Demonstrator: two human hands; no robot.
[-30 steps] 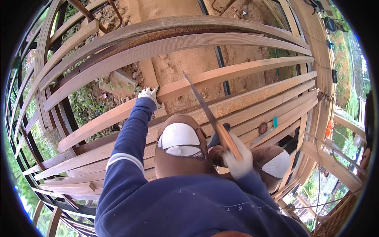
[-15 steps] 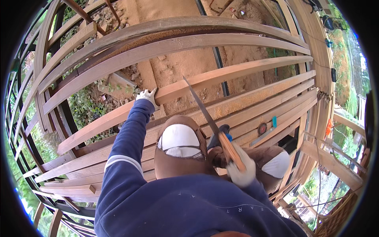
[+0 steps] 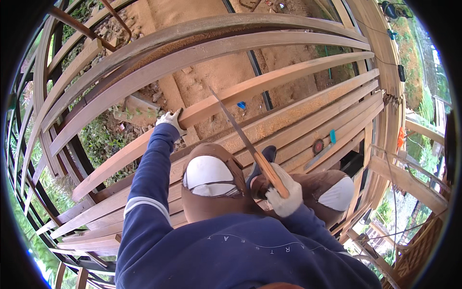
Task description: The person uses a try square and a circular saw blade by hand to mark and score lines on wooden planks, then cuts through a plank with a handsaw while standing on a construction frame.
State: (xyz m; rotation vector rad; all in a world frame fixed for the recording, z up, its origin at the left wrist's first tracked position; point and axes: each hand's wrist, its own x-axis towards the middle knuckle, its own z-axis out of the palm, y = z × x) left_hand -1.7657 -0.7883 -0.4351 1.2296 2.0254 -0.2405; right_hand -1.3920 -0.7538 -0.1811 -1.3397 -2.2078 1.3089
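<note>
My right hand point(image 3: 286, 193), in a pale work glove, is closed round the wooden handle point(image 3: 272, 177) of a hand saw. Its long, tapering blade point(image 3: 237, 126) points away and to the left, crossing a reddish wooden beam point(image 3: 269, 83). The tip reaches past the beam's far edge. Whether the teeth are cutting into the wood cannot be made out. My left hand point(image 3: 170, 120), gloved too, grips that same beam to the left of the blade, fingers bent over its edge.
Several planks point(image 3: 313, 108) strewn with sawdust lie side by side near my shoe point(image 3: 268, 154). A red-brown disc point(image 3: 317, 146) and a turquoise piece point(image 3: 332, 137) rest on them. Below the beams is sandy ground point(image 3: 197, 91), with a small blue thing point(image 3: 241, 105) in the gap.
The saw and my right hand have moved forward, away from my body. My left hand stays on the beam. The small blue thing now shows in the gap beside the blade. The view has shifted slightly.
</note>
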